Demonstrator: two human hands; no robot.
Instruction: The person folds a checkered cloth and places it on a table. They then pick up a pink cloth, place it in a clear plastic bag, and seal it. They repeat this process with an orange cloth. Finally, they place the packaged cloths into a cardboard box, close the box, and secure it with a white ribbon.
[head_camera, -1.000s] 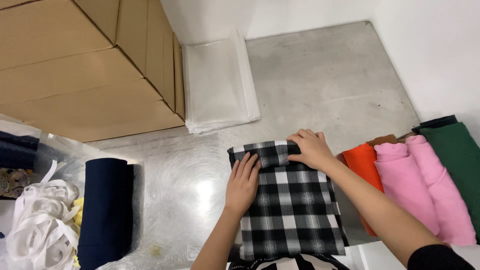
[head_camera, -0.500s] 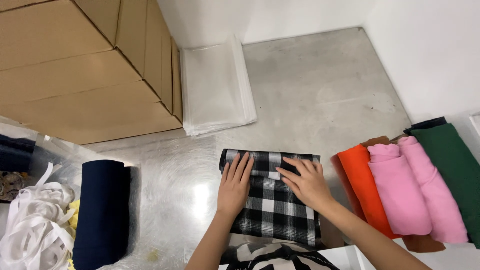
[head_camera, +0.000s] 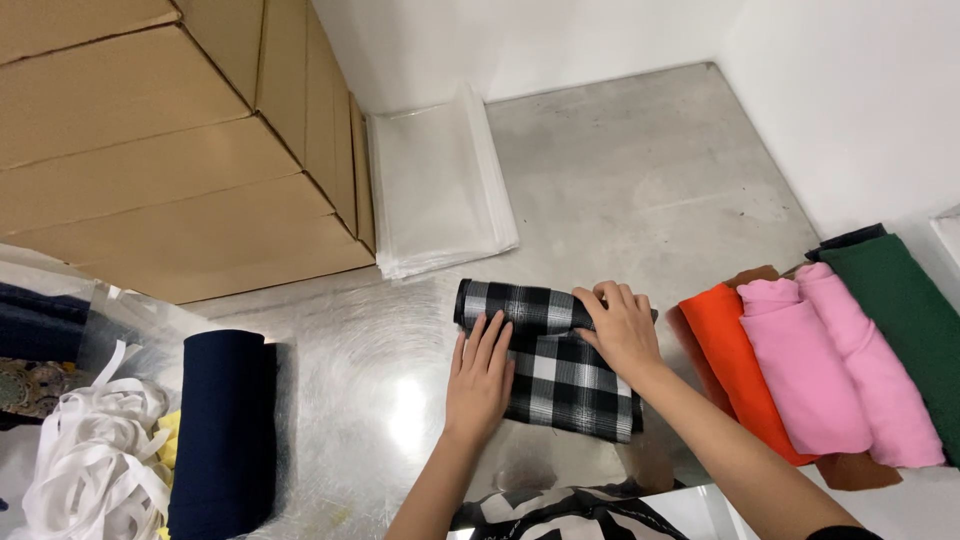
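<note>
Head view: a black-and-white checked cloth (head_camera: 560, 375), soft and woven, lies on the shiny metal table (head_camera: 620, 170), its far edge rolled into a thick tube. The left hand (head_camera: 478, 378) presses flat on the cloth's near left part, fingers straight and released. The right hand (head_camera: 618, 328) curls its fingers over the roll's right end, grasping it. Just right lie folded orange cloth (head_camera: 735, 360), pink cloth (head_camera: 830, 370) and green cloth (head_camera: 900, 300). A navy fabric roll (head_camera: 222, 430) sits left, cardboard boxes (head_camera: 170, 140) and clear plastic bags (head_camera: 435, 190) behind.
</note>
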